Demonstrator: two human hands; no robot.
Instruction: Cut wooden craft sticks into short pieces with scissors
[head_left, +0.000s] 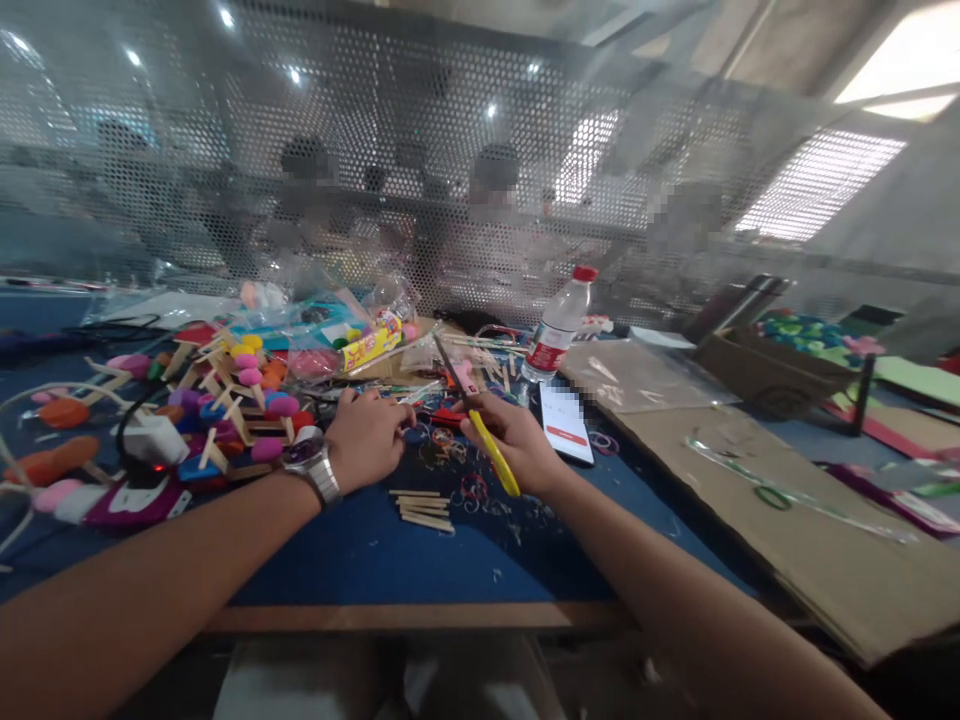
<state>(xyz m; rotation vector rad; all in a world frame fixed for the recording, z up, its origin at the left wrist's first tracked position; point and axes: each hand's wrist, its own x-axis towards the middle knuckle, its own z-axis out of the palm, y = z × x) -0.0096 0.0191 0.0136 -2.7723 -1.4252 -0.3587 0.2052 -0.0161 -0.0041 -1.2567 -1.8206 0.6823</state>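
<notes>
My right hand (514, 440) is wrapped round the yellow handle of a tool with a long, narrow dark blade (493, 445); the blade points up and away to the left. Its exact kind is unclear. My left hand (369, 436), with a watch (313, 462) on the wrist, rests low over the table, fingers bent and somewhat apart, nothing visible in them. Just in front of it lie small sticks (424, 508) in a loose row. Between the hands are scattered rubber bands (448, 443). A red object (448, 416) lies close to the left fingertips, partly hidden.
To the left is a heap of wooden-stick pieces with coloured pads (251, 378), beside a white plug adapter (154, 445). A yellow packet (373, 343) lies behind. A bottle (559, 325) and a phone (566, 425) stand and lie right of centre. Cardboard (750, 500) covers the right side.
</notes>
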